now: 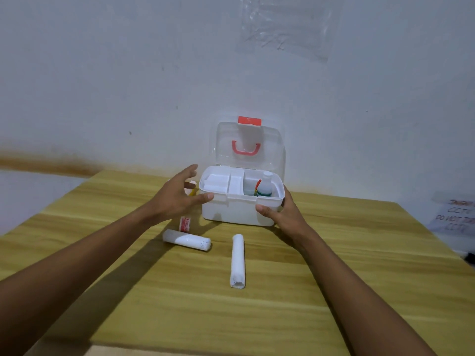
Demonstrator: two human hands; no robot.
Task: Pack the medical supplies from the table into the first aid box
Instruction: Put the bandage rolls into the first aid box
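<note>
First aid box [239, 214] gripped by right fingers [264, 210].

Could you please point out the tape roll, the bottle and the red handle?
tape roll [185, 223], head view, printed side.
bottle [265, 186], head view, clear body.
red handle [246, 152], head view, lower bar.

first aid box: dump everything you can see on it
The first aid box is white plastic, rounded, standing upright on the wooden table by the wall. Its clear lid stands open, with a red latch and red handle. Inside, a white tray fills the left part; a bottle stands in the right. The right hand grips its front right corner; the left hand, open, hovers at its left rim, contact unclear.
</note>
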